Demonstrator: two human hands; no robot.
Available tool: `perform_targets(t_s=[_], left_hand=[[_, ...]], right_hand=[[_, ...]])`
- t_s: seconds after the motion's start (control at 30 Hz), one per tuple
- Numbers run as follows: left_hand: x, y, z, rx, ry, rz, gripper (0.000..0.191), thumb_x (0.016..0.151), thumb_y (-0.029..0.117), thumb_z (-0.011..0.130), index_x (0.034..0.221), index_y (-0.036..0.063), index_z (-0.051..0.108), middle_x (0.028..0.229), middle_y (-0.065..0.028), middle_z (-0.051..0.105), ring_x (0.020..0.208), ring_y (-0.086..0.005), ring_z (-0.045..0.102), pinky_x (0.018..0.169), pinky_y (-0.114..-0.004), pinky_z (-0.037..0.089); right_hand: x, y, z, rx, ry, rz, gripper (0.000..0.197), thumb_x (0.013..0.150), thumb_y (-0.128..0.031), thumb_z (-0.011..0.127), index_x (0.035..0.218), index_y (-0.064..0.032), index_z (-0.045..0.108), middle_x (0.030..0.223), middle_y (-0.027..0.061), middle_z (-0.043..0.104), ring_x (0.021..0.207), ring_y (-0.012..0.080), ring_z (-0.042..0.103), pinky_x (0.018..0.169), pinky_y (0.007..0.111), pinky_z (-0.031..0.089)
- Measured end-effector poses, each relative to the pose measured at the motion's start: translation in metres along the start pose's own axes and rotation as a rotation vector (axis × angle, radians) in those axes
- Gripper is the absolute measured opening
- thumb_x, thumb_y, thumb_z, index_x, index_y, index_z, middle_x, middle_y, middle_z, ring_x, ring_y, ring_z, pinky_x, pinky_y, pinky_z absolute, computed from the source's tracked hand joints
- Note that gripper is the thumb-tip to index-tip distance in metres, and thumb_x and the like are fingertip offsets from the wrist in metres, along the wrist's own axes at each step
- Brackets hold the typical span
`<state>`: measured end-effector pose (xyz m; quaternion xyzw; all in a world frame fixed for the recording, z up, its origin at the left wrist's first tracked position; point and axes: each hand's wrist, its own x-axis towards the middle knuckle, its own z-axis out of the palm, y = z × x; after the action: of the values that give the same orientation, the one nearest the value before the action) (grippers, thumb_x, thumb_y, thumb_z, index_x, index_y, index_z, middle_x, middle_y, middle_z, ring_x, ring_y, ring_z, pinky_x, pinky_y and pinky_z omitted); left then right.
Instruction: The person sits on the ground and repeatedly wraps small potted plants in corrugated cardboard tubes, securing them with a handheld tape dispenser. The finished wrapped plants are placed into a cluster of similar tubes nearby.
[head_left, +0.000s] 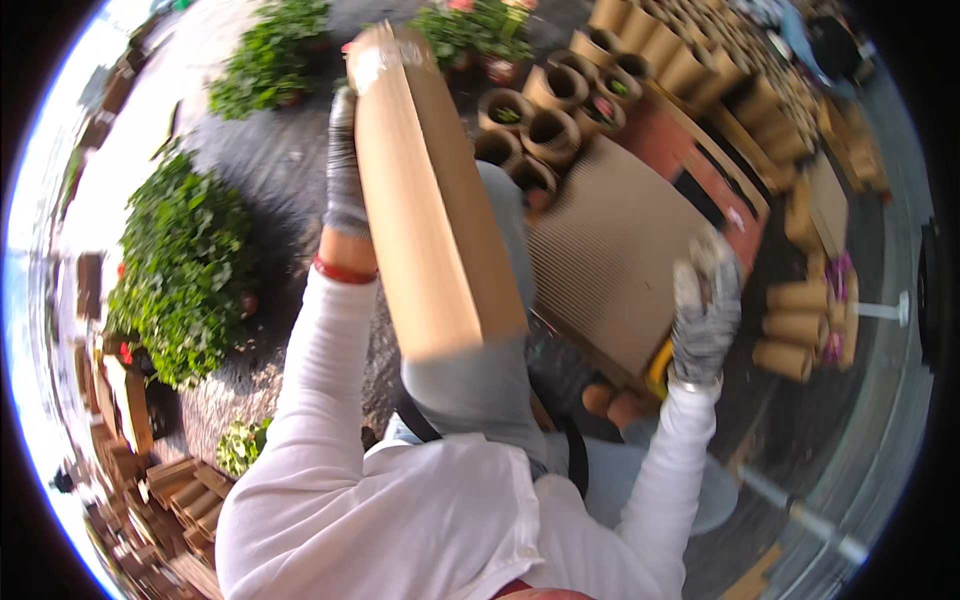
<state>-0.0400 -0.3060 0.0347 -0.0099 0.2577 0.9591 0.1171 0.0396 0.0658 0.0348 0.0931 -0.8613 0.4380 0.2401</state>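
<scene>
My left hand (347, 165), in a grey knit glove, grips the side of a long folded cardboard carton (427, 210) near its far end. Clear tape (386, 64) shines across that end. The carton stretches toward me over my knee, and its near end is blurred. On the right, my right hand (706, 311), in a matching glove, is raised with its fingers spread a little and nothing visible in it. Below it lies a corrugated cardboard sheet (615, 240). A yellow curved object (659, 369) shows beside my right wrist, partly hidden.
Upright cardboard tubes (551, 135), some with plants inside, stand beyond the sheet. More tubes (791, 330) lie at right. Leafy potted plants (184, 262) stand at left on dark ground cover (277, 165). Cardboard pieces (199, 491) are piled at lower left.
</scene>
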Motion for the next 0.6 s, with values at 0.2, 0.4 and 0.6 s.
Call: perform_targets(t_s=[0.2,0.4,0.6], left_hand=[[0.026,-0.005,-0.185,-0.042,0.448,0.106,0.058,0.091,0.054,0.062,0.124,0.0065,0.063,0.118,-0.0153,0.069,0.100,-0.0316,0.067,0.092,-0.045,0.056],[0.121,-0.063,-0.316,1.074,0.059,0.316,0.048,0.100,0.039,0.044,0.140,0.0139,0.054,0.140,-0.0071,0.058,0.128,-0.0281,0.052,0.112,-0.045,0.038],[0.284,-0.061,-0.337,1.613,-0.175,0.013,0.039,0.100,0.030,0.042,0.133,0.0194,0.060,0.142,-0.0013,0.057,0.132,-0.0229,0.046,0.118,-0.039,0.032]], right_hand=[[-0.052,0.054,0.032,0.037,-0.217,0.421,0.054,0.090,-0.013,0.072,0.136,0.0022,0.049,0.135,0.0181,0.051,0.120,0.0298,0.055,0.103,0.041,0.046],[-0.021,0.085,0.027,-0.413,-0.255,0.200,0.045,0.086,-0.013,0.074,0.123,0.0032,0.055,0.140,0.0222,0.047,0.126,0.0381,0.050,0.107,0.044,0.043],[0.001,0.109,0.037,-0.476,-0.287,0.315,0.043,0.083,-0.012,0.074,0.120,0.0023,0.057,0.143,0.0235,0.046,0.131,0.0398,0.046,0.110,0.046,0.039]])
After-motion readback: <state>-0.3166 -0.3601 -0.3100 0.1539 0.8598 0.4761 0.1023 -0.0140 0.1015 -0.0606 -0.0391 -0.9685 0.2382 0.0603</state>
